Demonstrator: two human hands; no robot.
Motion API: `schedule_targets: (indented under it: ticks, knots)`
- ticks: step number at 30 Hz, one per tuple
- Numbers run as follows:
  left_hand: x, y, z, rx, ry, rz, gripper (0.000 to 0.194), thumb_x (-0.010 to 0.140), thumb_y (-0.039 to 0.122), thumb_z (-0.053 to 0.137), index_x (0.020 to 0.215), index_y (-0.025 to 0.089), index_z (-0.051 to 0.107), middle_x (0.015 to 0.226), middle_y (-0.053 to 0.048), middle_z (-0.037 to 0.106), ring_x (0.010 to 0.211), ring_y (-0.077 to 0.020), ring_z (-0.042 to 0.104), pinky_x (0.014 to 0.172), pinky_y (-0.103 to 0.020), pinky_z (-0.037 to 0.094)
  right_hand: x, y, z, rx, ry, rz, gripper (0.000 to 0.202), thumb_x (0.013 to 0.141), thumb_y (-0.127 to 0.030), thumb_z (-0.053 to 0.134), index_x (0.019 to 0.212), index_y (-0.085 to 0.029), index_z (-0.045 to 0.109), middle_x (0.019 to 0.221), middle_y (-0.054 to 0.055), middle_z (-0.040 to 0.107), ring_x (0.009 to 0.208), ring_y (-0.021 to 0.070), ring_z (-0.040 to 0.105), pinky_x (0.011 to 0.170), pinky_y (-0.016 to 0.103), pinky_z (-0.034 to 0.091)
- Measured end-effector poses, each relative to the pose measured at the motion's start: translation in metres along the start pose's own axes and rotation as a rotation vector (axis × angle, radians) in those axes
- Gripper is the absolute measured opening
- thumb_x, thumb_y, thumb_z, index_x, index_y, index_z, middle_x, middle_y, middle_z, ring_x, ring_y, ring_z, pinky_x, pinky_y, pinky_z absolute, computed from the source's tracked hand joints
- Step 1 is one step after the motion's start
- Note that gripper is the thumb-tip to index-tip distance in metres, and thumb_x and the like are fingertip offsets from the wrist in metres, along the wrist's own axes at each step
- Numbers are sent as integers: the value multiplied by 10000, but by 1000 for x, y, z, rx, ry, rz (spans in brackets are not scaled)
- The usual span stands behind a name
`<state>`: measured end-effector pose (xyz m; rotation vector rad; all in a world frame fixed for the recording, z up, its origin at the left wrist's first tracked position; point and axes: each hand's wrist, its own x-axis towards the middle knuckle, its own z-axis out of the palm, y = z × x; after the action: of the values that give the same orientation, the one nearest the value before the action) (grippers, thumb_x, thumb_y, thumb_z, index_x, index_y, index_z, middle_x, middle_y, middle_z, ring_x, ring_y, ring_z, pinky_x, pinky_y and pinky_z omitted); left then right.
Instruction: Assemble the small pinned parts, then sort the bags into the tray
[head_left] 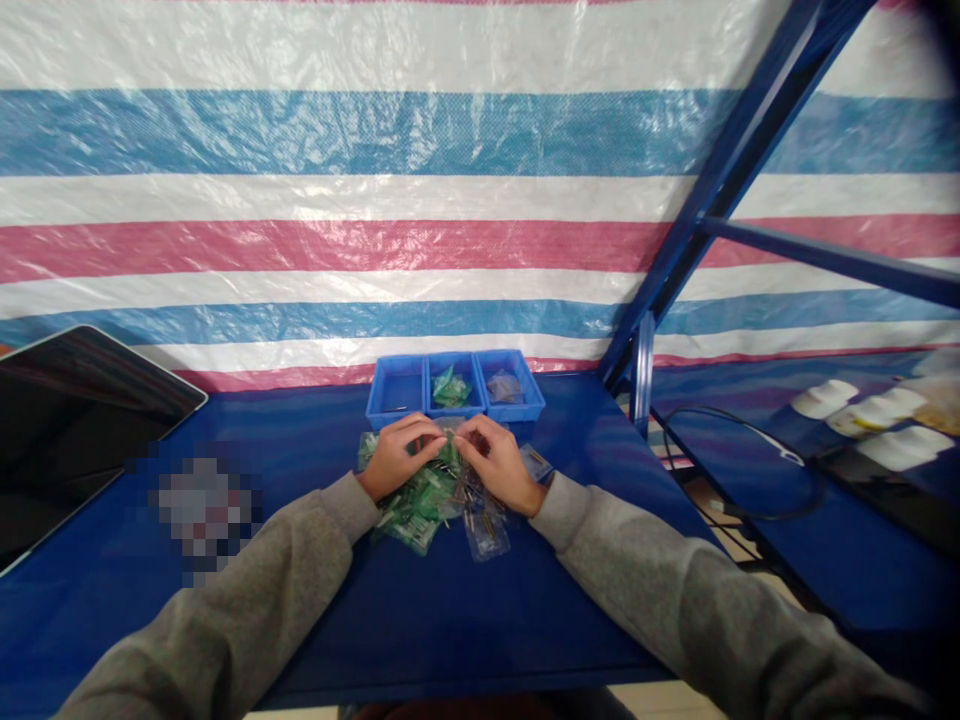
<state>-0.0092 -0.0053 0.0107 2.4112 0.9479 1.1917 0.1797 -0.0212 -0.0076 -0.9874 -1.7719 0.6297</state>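
My left hand (402, 455) and my right hand (496, 458) are close together over a heap of small plastic bags. Both are closed, thumbs and fingertips pinched and turned toward each other. What they pinch is too small and partly hidden; a bit of greenish clear plastic (450, 424) shows between and behind the fingertips. Beneath them lie green-tinted bags (416, 515) and clear bags (487, 535) with thin metal pieces inside. Just behind the hands stand three blue bins: the left bin (397, 378) holds a thin dark piece, the middle bin (454, 362) a green bag, the right bin (510, 362) clear bags.
A dark flat screen (90, 430) leans at the left, beside a blurred-out patch (204, 508) on the blue table (450, 630). At the right, a blue metal frame (697, 220) rises. Beyond it are a black cable (739, 515) and several white-capped containers (825, 398).
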Motion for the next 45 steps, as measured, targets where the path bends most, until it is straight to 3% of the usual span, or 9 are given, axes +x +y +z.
schedule_targets:
  ticks: [5, 12, 29, 40, 42, 45]
  knots:
    - [-1, -1, 0, -53, 5, -72, 264, 843, 336, 562, 1030, 152, 600, 859, -58, 634, 666, -119, 557, 613, -237, 481, -1, 0, 0, -30, -31, -32, 135, 830, -257, 516, 719, -193, 558, 661, -10, 495, 604, 127, 453, 574, 240, 355]
    - [1, 0, 0, -28, -88, -20, 194, 855, 312, 536, 811, 135, 601, 740, -38, 599, 606, -107, 513, 586, -230, 437, -1, 1, 1, -34, -4, -20, 145, 844, -269, 516, 736, -194, 577, 677, -3, 515, 611, 130, 460, 582, 243, 360]
    - [0, -2, 0, -51, -57, -22, 209, 855, 286, 552, 731, 131, 619, 698, -46, 612, 637, -126, 558, 629, -249, 452, -1, 0, -1, 25, 9, -14, 199, 881, -350, 505, 855, -215, 650, 745, 16, 578, 657, 146, 513, 617, 261, 396]
    - [-1, 0, -1, -42, -98, 2, 189, 883, 259, 503, 819, 131, 626, 758, -48, 608, 682, -127, 552, 659, -245, 446, 2, -7, -4, 125, -57, 53, 257, 844, -400, 540, 781, -181, 659, 664, 2, 604, 577, 123, 512, 558, 243, 413]
    - [-2, -1, -1, -55, -30, -34, 166, 880, 254, 507, 918, 136, 618, 806, -49, 612, 697, -124, 552, 666, -240, 450, 6, -7, -5, 235, -17, 117, 274, 827, -422, 555, 768, -172, 650, 644, -1, 602, 551, 113, 507, 531, 231, 416]
    - [-3, -2, -1, -70, 84, -103, 195, 884, 261, 496, 1007, 146, 596, 830, -40, 601, 677, -111, 543, 643, -226, 449, 14, -4, -9, 471, 165, 250, 293, 794, -447, 583, 749, -160, 619, 609, -7, 603, 476, 91, 498, 460, 210, 404]
